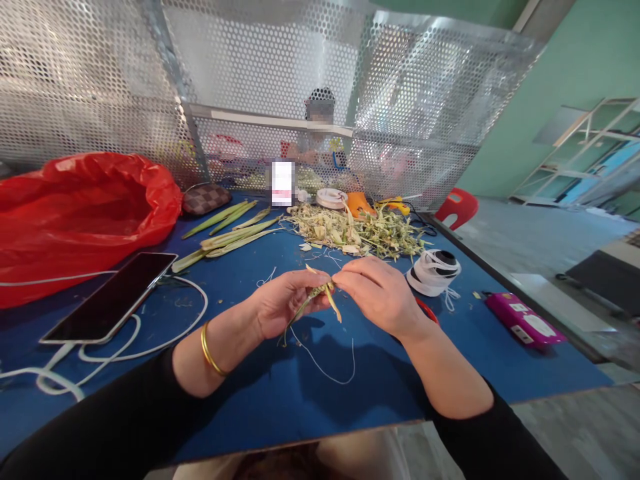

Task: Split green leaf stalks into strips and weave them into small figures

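Observation:
My left hand [286,301] is closed around a small woven leaf piece [320,291], green and yellowish, held above the middle of the blue table. A pale leaf strip [334,305] hangs from it, and a thin green end trails below. My right hand [377,293] pinches at the piece's right end; its fingertips partly hide what they grip. A white thread [325,377] curves down over the table below my hands. Partly hidden behind my right wrist lies a red curved handle [427,309].
Behind my hands lies a heap of leaf scraps [360,230], with long leaf strips [235,237] to its left. A red plastic bag [90,213], a phone [110,297] and a white cable fill the left. At right are a white ribbon spool [434,273] and a purple pack [523,320].

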Demonstrator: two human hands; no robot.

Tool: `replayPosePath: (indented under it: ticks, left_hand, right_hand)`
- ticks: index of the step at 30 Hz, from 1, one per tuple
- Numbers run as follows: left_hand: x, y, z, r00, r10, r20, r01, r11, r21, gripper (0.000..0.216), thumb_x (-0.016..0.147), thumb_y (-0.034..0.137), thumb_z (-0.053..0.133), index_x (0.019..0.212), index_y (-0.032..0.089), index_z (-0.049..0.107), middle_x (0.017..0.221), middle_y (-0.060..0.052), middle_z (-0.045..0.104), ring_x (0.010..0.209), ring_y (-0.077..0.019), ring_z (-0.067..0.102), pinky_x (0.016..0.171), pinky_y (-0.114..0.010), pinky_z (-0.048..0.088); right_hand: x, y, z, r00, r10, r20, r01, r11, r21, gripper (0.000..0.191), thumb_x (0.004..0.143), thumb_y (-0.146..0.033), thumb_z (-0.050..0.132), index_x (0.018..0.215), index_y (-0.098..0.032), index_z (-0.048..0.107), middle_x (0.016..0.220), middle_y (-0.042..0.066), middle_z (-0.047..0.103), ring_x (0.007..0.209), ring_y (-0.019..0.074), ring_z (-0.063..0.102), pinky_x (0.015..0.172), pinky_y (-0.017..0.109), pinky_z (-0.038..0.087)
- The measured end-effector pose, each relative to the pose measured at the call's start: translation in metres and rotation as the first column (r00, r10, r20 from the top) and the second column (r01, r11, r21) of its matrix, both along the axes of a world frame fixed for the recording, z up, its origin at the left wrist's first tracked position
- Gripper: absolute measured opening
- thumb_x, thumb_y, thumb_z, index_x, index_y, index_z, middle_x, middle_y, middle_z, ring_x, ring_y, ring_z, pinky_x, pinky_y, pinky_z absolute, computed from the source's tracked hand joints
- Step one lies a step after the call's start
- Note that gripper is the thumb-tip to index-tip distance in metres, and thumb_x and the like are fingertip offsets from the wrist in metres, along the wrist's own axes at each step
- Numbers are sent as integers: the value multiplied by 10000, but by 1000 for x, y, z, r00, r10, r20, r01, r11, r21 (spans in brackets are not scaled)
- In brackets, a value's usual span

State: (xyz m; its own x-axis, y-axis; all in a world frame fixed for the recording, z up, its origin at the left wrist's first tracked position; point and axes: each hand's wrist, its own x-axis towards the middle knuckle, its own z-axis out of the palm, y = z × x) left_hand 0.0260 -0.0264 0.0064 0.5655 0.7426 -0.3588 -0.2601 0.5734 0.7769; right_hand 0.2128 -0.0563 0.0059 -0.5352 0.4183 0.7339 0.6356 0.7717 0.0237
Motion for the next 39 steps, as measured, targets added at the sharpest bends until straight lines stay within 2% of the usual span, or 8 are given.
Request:
replayPosePath:
  ticks: [4, 11, 16, 22, 27, 33, 36, 39]
  left_hand:
    - [0, 0, -2, 1000, -25, -10, 26, 999, 39, 70, 633, 175, 708, 670, 134, 665, 685, -20, 651, 672, -117, 589, 785, -285, 497]
    - [-1, 2, 1, 992, 52, -117, 18, 848, 529, 143, 637, 226, 759, 734, 164, 675, 688, 10, 653, 662, -106, 577, 715, -248, 457]
    - [-2, 3, 1, 985, 80, -154, 29, 801, 598, 160, 673, 276, 734, 778, 173, 673, 743, -3, 669, 725, -133, 598, 744, -274, 454]
    - [-3, 4, -1, 972, 102, -213, 53, 783, 620, 144, 718, 305, 681, 768, 173, 656, 720, -17, 668, 724, -161, 615, 766, -321, 474]
    - [-1, 3, 0, 939, 183, -291, 102, 662, 743, 132, 709, 289, 695, 766, 175, 660, 734, -26, 674, 726, -157, 619, 716, -282, 475]
    - [1, 2, -3, 978, 76, -194, 37, 853, 520, 241, 684, 337, 723, 852, 166, 693, 809, -58, 699, 768, -171, 636, 788, -301, 473]
    - [2, 0, -4, 980, 62, -190, 36, 880, 473, 200, 671, 327, 731, 752, 150, 686, 767, -61, 694, 769, -172, 636, 803, -304, 468]
    - [4, -2, -5, 971, 156, -182, -45, 865, 500, 318, 619, 284, 771, 890, 170, 649, 753, -18, 683, 751, -154, 627, 770, -293, 470]
  right_hand:
    - [-2, 0, -1, 1000, -17, 24, 16, 1000, 15, 169, 905, -112, 439, 870, -167, 595, 823, 70, 608, 766, 164, 547, 732, 312, 467]
    - [-8, -4, 0, 984, -99, -150, 54, 959, -279, 149, 909, -148, 428, 794, -191, 513, 773, 35, 531, 681, 145, 492, 637, 277, 409]
    - [-9, -4, 3, 962, -157, -224, 47, 902, -429, 136, 886, -124, 463, 776, -198, 496, 763, 11, 533, 695, 133, 505, 636, 252, 388]
    - [-11, -3, 1, 976, -160, -147, 88, 909, -407, 138, 877, -113, 442, 771, -190, 488, 786, 24, 526, 696, 142, 495, 643, 267, 374]
    - [-14, -2, -5, 957, -240, -160, 138, 868, -478, 133, 840, -97, 477, 750, -194, 490, 764, 25, 553, 688, 155, 513, 614, 266, 367]
    - [-13, -1, -3, 931, -262, -256, 125, 884, -450, 137, 854, -111, 479, 750, -196, 505, 758, 12, 561, 722, 150, 534, 657, 257, 385]
    - [-13, -2, -2, 936, -254, -243, 136, 899, -417, 132, 863, -120, 472, 762, -194, 511, 772, 19, 562, 728, 151, 538, 665, 257, 386]
    - [-14, -2, -4, 938, -265, -225, 159, 902, -402, 132, 859, -116, 473, 761, -195, 512, 772, 20, 564, 719, 153, 540, 649, 257, 380]
